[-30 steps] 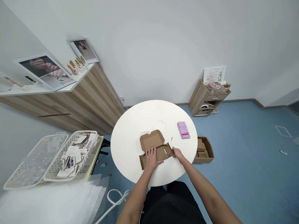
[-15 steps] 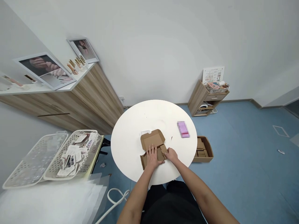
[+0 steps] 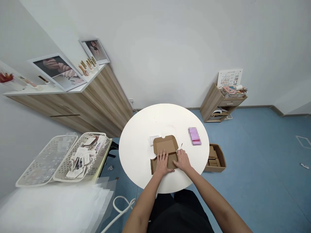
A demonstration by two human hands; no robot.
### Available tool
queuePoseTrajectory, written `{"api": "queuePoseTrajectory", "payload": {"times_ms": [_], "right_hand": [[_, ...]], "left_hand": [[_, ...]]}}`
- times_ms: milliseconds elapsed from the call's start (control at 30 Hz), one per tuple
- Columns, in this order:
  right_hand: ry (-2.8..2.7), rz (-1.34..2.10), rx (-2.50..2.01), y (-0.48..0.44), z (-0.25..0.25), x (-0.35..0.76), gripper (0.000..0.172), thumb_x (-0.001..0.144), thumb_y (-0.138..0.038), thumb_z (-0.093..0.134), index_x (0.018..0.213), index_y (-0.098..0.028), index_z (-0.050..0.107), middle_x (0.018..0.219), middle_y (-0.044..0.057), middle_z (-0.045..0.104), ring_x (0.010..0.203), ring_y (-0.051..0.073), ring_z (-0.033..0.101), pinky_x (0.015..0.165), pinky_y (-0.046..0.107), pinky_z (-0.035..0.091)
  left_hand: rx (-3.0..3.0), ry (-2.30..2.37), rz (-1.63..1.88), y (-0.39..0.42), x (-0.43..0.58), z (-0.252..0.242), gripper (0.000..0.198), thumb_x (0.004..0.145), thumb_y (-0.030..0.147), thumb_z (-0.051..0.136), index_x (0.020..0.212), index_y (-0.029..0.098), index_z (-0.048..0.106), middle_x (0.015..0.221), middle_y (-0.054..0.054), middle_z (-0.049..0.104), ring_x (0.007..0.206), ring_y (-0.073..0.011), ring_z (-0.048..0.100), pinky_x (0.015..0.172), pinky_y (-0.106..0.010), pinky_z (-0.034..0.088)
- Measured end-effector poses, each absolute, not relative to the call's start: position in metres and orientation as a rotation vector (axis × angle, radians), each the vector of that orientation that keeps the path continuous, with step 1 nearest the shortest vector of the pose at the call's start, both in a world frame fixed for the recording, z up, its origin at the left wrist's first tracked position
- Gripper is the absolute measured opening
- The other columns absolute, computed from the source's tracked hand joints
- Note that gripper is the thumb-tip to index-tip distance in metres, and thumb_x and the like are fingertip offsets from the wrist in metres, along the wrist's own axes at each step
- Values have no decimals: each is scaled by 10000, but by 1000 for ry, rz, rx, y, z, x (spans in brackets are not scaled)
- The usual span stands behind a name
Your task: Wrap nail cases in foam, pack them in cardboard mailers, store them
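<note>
**Both palms flat on a half-folded cardboard box**

The cardboard box (image 3: 164,146) lies on the near half of the round white table (image 3: 143,126), right in front of the person. Its lid panel lies open toward the far side, and its tray part is under the hands. The left hand (image 3: 162,162) rests flat on the tray floor with the fingers stretched out and slightly spread, closed on nothing. The right hand (image 3: 182,160) rests flat at the box's right end with the fingers extended and close together, on what looks like a side flap turned inward. It clamps nothing either, though I cannot tell whether its thumb hooks under an edge.

The box looks like thin corrugated board — light, stiff across each panel and weak only at the creases. Its flaps probably spring back when let go, and the whole thing likely slides on the smooth tabletop unless a palm pins it. The safest hold seems to be with flat fingers along a panel edge, close to a crease. Pinching mid-panel would likely dent it, and pulling on the small tabs could tear them.

A small white packet (image 3: 154,139) sits just beside the lid's far left corner. A pink flat item (image 3: 194,136) lies well to the right, with a tiny dark speck (image 3: 181,144) between it and the box. On the floor to the right is an open carton (image 3: 220,152) of flat brown boards. At the left is a white basket (image 3: 98,157) holding paper packets.
</note>
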State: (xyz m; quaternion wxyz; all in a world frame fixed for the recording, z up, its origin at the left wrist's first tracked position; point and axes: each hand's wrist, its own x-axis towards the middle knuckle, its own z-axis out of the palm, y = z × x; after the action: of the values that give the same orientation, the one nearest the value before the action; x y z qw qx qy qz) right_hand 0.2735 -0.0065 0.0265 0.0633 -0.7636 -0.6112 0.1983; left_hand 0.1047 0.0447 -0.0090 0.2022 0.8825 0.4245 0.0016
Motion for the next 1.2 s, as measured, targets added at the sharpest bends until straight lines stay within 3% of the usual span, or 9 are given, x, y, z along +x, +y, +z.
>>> {"api": "queuePoseTrajectory", "payload": {"times_ms": [133, 267, 400, 467, 733, 833, 933, 1100, 1200], "right_hand": [[-2284, 699, -1960, -1, 24, 274, 1100, 597, -467, 798, 1504, -159, 256, 1569, 165, 245, 1439, 381, 152, 1170, 520, 110], [-2375, 829, -2037, 10, 8, 273, 1297, 482, -383, 883, 1539, -173, 162, 1593, 159, 174, 1461, 394, 88, 1174, 550, 63], [-2354, 874, -2049, 14, -3, 274, 1348, 461, -386, 900, 1546, -234, 114, 1612, 117, 93, 1471, 377, 42, 1177, 533, 108], [-2350, 893, -2036, 14, -5, 275, 1371, 443, -366, 911, 1547, -229, 109, 1613, 120, 70, 1472, 374, 15, 1179, 510, 141], [-2312, 951, -1987, 14, 0, 278, 1412, 415, -307, 930, 1547, -153, 99, 1609, 144, 98, 1479, 336, -18, 1176, 405, 241], [-2294, 988, -1997, 14, 0, 278, 1411, 430, -293, 924, 1549, -169, 73, 1614, 126, 70, 1479, 328, -32, 1147, 410, 310], [-2273, 1012, -2001, 13, -3, 279, 1407, 447, -288, 917, 1549, -189, 49, 1617, 114, 32, 1479, 329, -38, 1118, 420, 358], [-2229, 1047, -1995, 13, -6, 280, 1409, 444, -278, 913, 1549, -202, 43, 1615, 92, -44, 1471, 346, -74, 1098, 423, 389], [-2222, 1057, -2005, 13, -6, 280, 1402, 440, -272, 913, 1549, -205, 57, 1614, 84, -54, 1469, 354, -82, 1079, 421, 413]], "left_hand": [[2488, 1113, -15, 52, 106, -6, 1220, 591, 722, 675, 1515, 110, 165, 1584, -219, 164, 1467, -398, 69, 1164, -584, 105], [2484, 1022, 13, 57, 95, 2, 1197, 597, 701, 690, 1505, 110, 181, 1574, -209, 207, 1463, -373, 134, 1172, -541, 149], [2389, 1351, 302, 62, 62, 9, 675, 850, 450, 546, 1439, 189, 345, 1470, -144, 407, 1393, -310, 326, 1156, -507, 232], [2280, 1579, 358, 64, 45, 8, 499, 866, 294, 513, 1352, 191, 470, 1403, -148, 454, 1336, -310, 391, 1122, -497, 297], [1894, 1565, 326, 63, 42, -12, 287, 770, 147, 538, 996, 227, 695, 1332, -82, 517, 1268, -273, 476, 1050, -462, 416], [1864, 1570, 355, 58, 49, -14, 276, 765, 127, 525, 967, 222, 687, 1319, -84, 545, 1287, -267, 471, 1057, -454, 417], [1822, 1589, 401, 57, 47, -11, 418, 755, 77, 483, 1120, 230, 616, 1292, -75, 580, 1280, -227, 490, 1042, -406, 435], [1582, 1588, 474, 59, 46, -1, 672, 835, 121, 452, 1459, 260, 246, 1234, -66, 655, 1077, -169, 644, 884, -325, 518], [1543, 1550, 405, 58, 56, 3, 521, 887, 235, 490, 1397, 225, 381, 1174, -79, 694, 1042, -183, 667, 865, -317, 519]]}}
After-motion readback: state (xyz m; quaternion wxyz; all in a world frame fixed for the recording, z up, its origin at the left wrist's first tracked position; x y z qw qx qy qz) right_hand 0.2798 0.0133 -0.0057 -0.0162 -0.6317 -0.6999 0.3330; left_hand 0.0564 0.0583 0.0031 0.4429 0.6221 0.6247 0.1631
